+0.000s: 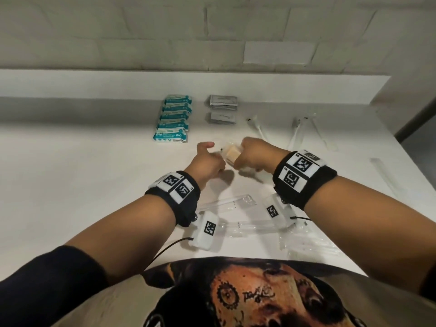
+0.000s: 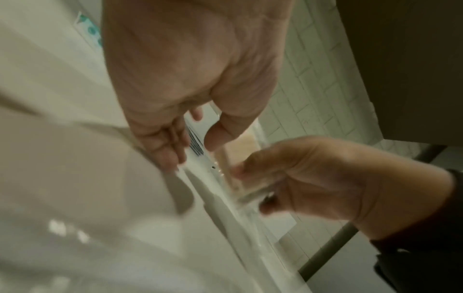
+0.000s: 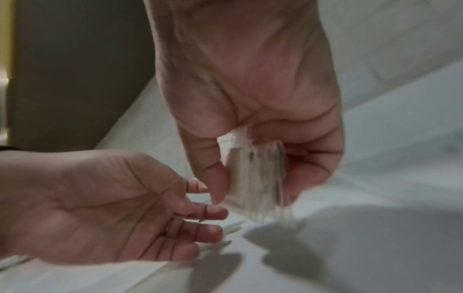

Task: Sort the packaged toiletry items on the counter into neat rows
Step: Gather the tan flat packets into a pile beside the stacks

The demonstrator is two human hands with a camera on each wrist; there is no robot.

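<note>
Clear plastic wraps the small packet (image 1: 230, 153) pinched in the right hand (image 1: 253, 156), thumb on one face and curled fingers on the other, so its tan contents show and the flat faces stay square for laying down. It hangs just above the counter (image 1: 94, 161), in front of the column of teal wet-wipe packs (image 1: 173, 120), which serves as the reference row. The left hand (image 1: 210, 161) sits just beside the packet with fingers loosely spread and thumb raised; whether a fingertip touches the wrapper I cannot tell, but it grips nothing and seems placed to steady or receive it. To the right of the wipes lie two grey sachet stacks (image 1: 223, 109), already grouped. Farther right, wrapped toothbrushes (image 1: 297, 132) lie askew. Well in front of the wipes, near the person's body, long clear-wrapped items (image 1: 236, 217) remain unsorted.
</note>
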